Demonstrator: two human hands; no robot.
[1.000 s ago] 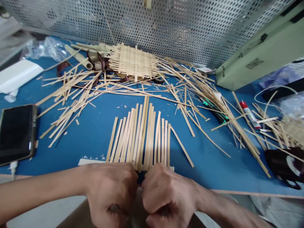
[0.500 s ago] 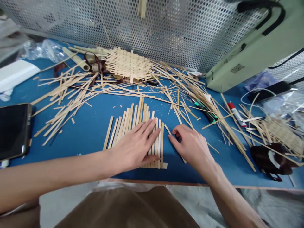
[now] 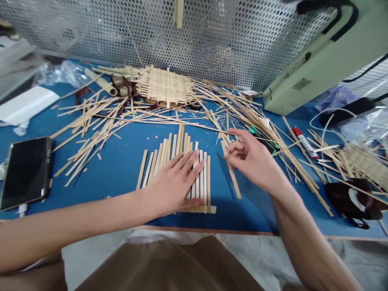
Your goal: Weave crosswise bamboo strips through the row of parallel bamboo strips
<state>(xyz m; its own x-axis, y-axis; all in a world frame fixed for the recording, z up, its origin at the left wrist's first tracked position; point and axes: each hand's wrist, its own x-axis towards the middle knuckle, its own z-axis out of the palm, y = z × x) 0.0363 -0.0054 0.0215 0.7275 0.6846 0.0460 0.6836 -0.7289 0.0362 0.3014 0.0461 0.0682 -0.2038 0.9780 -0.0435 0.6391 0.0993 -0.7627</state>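
My left hand (image 3: 174, 178) lies flat, fingers stretched out, across a row of pale bamboo strips (image 3: 208, 182). The strips stand side by side, their far ends stepped up to a peak. Along their near ends runs a crosswise strip (image 3: 212, 209), partly hidden by my hand. To the right, my right hand (image 3: 250, 159) pinches a loose bamboo strip (image 3: 234, 182) between thumb and curled fingers, with the index finger pointing out. That strip is apart from the row and slants toward me.
A woven bamboo piece (image 3: 165, 85) rests at the back among scattered strips (image 3: 91, 133). A green utility knife (image 3: 263, 139), a red-capped tube (image 3: 304, 143) and a green bag (image 3: 291, 89) are on the right. A phone (image 3: 26, 173) lies left, and perforated metal (image 3: 209, 36) stands behind.
My right hand has moved away from me, and the loose strip has shifted up and to the right with it. The left hand stays on the row.
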